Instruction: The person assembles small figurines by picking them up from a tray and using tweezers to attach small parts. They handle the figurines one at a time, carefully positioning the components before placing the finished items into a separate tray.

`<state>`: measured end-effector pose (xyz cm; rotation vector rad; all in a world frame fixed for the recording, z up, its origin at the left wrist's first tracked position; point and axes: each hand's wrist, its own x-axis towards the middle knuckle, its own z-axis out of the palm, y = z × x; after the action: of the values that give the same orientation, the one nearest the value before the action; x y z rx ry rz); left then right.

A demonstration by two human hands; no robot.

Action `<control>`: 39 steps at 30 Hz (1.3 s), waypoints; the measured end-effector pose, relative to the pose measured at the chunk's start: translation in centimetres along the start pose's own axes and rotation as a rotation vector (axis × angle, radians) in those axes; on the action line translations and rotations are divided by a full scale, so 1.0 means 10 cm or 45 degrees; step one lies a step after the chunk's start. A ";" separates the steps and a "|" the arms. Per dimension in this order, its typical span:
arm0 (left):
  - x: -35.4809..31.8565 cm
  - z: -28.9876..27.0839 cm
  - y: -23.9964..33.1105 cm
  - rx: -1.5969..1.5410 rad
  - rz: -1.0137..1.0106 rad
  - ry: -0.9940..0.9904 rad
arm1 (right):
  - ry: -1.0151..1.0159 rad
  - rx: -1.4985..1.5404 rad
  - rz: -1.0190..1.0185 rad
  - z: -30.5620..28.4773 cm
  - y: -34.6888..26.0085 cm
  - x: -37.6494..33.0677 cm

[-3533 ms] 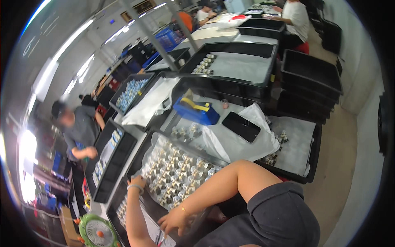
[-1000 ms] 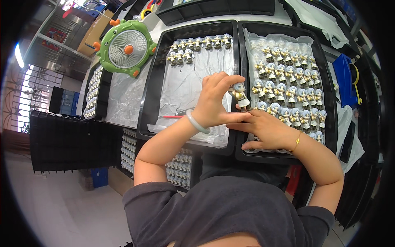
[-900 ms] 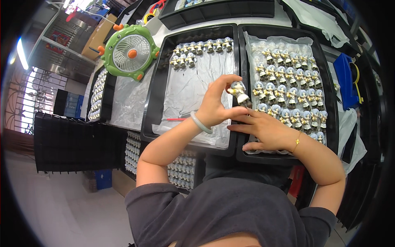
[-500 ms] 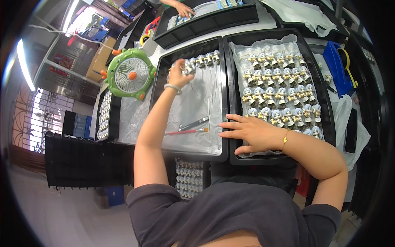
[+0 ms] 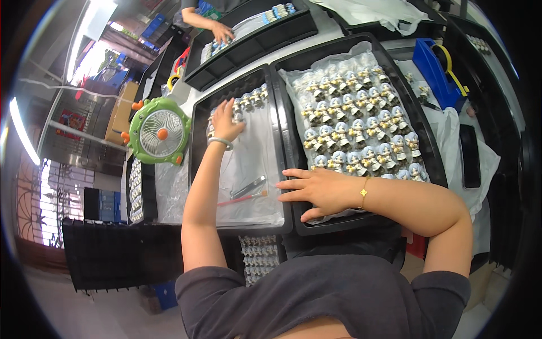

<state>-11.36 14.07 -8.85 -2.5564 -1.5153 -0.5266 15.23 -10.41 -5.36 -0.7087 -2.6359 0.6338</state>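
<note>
Figurines, small, pale-blue-topped, stand in rows on clear plastic in the right black tray. Head view: left hand reaches the short figurine row at the far end of the left black tray; whether it grips cannot be told. Right hand lies flat, fingers spread, across the trays' shared edge. Green round fan stands left; blue bin right.

Small pale figurines stand upright in a short row at the far end of my left black tray.
</note>
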 end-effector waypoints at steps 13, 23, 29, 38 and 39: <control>1.06 0.24 1.94 -0.181 0.034 -0.793 | -0.019 0.019 -0.073 0.00 -0.01 0.02; 0.87 -0.01 2.12 -0.089 0.067 -0.481 | -0.025 -0.041 -0.051 0.01 -0.01 0.01; 0.51 -0.47 1.87 -1.390 -0.015 -0.370 | -0.039 -0.055 -0.057 -0.02 -0.02 0.02; -0.81 -1.00 1.68 -2.628 -0.189 -0.754 | -0.022 0.006 -0.023 0.00 0.05 0.01; -0.87 -1.10 1.78 -2.417 -0.302 -0.631 | -0.025 0.006 -0.010 0.01 0.06 0.02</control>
<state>-2.20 -4.91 -0.47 -3.8133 -1.7798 -2.4884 15.21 -9.90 -5.70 -0.6943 -2.6531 0.6473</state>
